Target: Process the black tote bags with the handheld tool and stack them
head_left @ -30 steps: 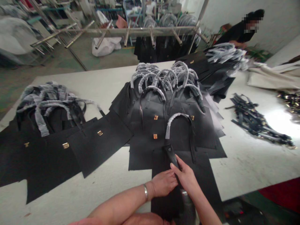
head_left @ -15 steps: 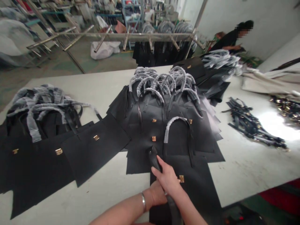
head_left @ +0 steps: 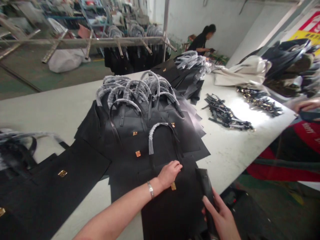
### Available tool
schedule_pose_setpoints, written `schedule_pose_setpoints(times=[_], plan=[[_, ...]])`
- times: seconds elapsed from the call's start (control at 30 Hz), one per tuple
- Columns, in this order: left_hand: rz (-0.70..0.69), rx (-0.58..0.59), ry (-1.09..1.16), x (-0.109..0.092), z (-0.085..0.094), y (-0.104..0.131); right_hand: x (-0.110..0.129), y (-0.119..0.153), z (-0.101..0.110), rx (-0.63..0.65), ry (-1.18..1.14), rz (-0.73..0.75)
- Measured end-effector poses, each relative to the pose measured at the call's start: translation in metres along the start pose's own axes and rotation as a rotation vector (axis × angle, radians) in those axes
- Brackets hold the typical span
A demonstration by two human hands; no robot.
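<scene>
My left hand (head_left: 170, 174), with a silver bracelet on the wrist, is over the front black bag panel (head_left: 172, 213), just above its gold clasp (head_left: 173, 186). Its fingers are curled together; whether anything is pinched in them is hidden. At the panel's right edge, my right hand (head_left: 220, 213) grips a black strap (head_left: 205, 186), whose flat end points up and away from me. A bag handle (head_left: 153, 135) partly wrapped in white film arches just beyond my left hand.
Stacked black bags with wrapped handles (head_left: 132, 88) cover the table's middle; more bag panels (head_left: 62, 193) lie left. Small black straps (head_left: 225, 113) and gold-fitted pieces (head_left: 260, 100) lie right. A metal rack (head_left: 82, 41) stands behind. A person (head_left: 202, 40) works at the back; another person's hand (head_left: 308, 106) shows far right.
My view has swung right. The hands, crossed together on the strap before, are now apart: the right has carried the strap to the right, while the left has come forward over the panel.
</scene>
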State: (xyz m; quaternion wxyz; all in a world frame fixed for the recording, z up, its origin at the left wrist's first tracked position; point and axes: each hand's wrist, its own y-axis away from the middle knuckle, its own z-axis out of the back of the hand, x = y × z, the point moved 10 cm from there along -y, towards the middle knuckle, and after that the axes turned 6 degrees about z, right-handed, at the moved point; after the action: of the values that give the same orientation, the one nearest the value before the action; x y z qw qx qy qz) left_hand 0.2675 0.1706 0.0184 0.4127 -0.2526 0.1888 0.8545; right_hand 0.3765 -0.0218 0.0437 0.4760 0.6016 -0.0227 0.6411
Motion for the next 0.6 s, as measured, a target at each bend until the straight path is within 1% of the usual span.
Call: schedule_pose_setpoints(times=[0.07,0.13,0.2,0.27,0.33,0.4,0.5,0.6], plan=[[0.032,0.102,-0.033,0.001,-0.006,-0.029,-0.004,0.003,0.014,-0.043,-0.032,-0.025],[0.065,0.149,-0.053,0.004,-0.009,-0.050,-0.010,0.005,0.022,-0.055,-0.059,-0.045],[0.088,0.173,-0.072,0.008,-0.010,-0.065,-0.018,0.006,0.028,-0.060,-0.078,-0.061],[0.102,0.190,-0.094,0.009,-0.013,-0.072,-0.025,0.004,0.027,-0.043,-0.101,-0.073],[0.110,0.189,-0.115,0.008,-0.015,-0.071,-0.025,-0.004,0.022,-0.014,-0.117,-0.063],[0.122,0.162,-0.134,0.008,-0.019,-0.063,-0.017,-0.015,0.013,0.036,-0.107,-0.051],[0.090,0.041,-0.143,0.005,-0.024,-0.041,-0.001,-0.038,0.000,0.125,-0.049,-0.048],[-0.009,-0.073,-0.153,-0.002,-0.030,-0.020,0.015,-0.063,-0.016,0.225,-0.007,-0.050]])
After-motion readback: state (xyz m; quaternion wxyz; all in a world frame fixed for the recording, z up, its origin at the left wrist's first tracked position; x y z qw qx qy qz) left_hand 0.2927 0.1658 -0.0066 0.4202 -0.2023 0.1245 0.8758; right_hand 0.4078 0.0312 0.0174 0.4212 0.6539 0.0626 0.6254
